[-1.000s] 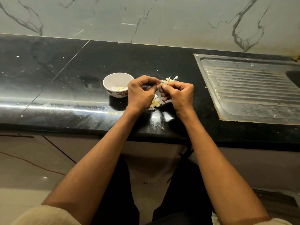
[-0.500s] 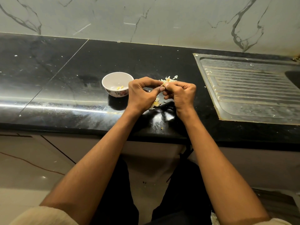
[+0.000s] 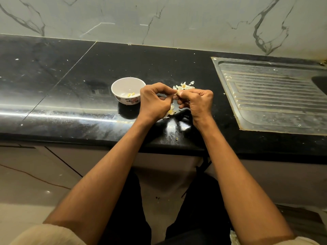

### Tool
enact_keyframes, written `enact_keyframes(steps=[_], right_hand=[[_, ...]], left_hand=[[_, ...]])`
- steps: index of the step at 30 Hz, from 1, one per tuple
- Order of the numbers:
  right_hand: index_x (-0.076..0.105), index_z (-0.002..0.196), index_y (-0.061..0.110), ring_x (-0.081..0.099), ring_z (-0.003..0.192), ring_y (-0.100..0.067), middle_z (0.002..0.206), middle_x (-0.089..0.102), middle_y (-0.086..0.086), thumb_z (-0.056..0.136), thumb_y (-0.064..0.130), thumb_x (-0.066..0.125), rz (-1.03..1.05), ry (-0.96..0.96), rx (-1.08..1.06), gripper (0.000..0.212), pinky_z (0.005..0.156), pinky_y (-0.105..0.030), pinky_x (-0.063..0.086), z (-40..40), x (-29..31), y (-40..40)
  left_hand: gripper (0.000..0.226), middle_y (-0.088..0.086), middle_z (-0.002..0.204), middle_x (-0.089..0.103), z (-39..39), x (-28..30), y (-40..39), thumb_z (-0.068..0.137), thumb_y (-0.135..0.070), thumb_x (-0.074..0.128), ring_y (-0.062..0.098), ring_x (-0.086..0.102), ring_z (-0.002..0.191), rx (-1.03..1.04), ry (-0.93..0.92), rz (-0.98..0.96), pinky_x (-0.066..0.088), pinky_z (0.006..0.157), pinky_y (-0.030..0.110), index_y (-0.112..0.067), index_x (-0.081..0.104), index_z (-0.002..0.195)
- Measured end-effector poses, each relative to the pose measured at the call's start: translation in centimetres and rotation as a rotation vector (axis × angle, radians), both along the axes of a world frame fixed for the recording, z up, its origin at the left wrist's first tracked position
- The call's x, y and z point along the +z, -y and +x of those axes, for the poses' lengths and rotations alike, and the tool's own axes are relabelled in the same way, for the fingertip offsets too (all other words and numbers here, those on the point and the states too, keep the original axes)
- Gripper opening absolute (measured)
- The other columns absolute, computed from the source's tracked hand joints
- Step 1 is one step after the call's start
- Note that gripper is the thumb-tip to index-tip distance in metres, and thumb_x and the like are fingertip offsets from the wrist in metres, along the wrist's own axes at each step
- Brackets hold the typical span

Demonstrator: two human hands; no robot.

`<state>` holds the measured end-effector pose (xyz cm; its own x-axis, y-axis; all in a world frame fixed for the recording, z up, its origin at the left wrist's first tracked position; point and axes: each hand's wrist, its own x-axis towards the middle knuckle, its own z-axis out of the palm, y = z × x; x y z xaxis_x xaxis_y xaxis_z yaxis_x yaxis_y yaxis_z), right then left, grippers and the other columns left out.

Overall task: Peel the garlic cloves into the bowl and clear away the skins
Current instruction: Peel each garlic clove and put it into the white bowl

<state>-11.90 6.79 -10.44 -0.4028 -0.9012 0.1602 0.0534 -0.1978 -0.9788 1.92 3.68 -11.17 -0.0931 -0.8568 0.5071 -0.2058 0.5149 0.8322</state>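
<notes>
A garlic clove (image 3: pixel 175 93), small, pale and mostly hidden, is pinched between the curled fingertips of the left hand (image 3: pixel 155 101) and the right hand (image 3: pixel 198 101), which are held together just above the black counter (image 3: pixel 70 96). The clove's long axis cannot be told. A white bowl (image 3: pixel 128 85), with a few yellowish peeled cloves (image 3: pixel 131 94) lying in it, is set immediately to the left of the left hand, so the left hand is judged the nearer for the drop and the move would run leftward. Loose skins (image 3: pixel 184 85) are scattered on the counter just beyond the hands, and more lie beneath them. A steel drainboard (image 3: pixel 274 96) is set well apart to the right.
</notes>
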Motion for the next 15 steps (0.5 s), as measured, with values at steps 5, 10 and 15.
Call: enact_keyframes(steps=[5, 10, 15], right_hand=[[0.077, 0.081, -0.010, 0.063, 0.055, -0.019, 0.074, 0.075, -0.021, 0.084, -0.004, 0.071, 0.016, 0.018, 0.038, 0.009, 0.050, -0.025, 0.052, -0.14, 0.17, -0.10], [0.075, 0.088, -0.014, 0.063, 0.056, -0.019, 0.076, 0.075, -0.023, 0.086, -0.005, 0.071, -0.001, 0.024, 0.070, 0.011, 0.051, -0.025, 0.053, -0.19, 0.10, -0.05], [0.076, 0.088, -0.013, 0.063, 0.056, -0.018, 0.076, 0.075, -0.022, 0.086, -0.005, 0.072, -0.006, 0.016, 0.069, 0.010, 0.051, -0.024, 0.053, -0.22, -0.01, 0.00]], left_hand=[[0.014, -0.001, 0.084, 0.077, 0.03, 0.18, -0.04, 0.079, 0.005, 0.080, 0.005, 0.075, 0.076, -0.011, -0.038, 0.053, 0.058, 0.071, 0.018, -0.007, 0.080, 0.086], [0.015, 0.002, 0.085, 0.078, 0.17, 0.32, -0.12, 0.079, 0.010, 0.078, 0.007, 0.076, 0.078, -0.017, -0.067, 0.079, 0.059, 0.073, 0.019, -0.004, 0.080, 0.086], [0.017, 0.002, 0.084, 0.077, 0.13, 0.28, -0.08, 0.079, 0.011, 0.076, 0.007, 0.076, 0.078, -0.010, -0.064, 0.066, 0.059, 0.072, 0.020, -0.005, 0.079, 0.084]])
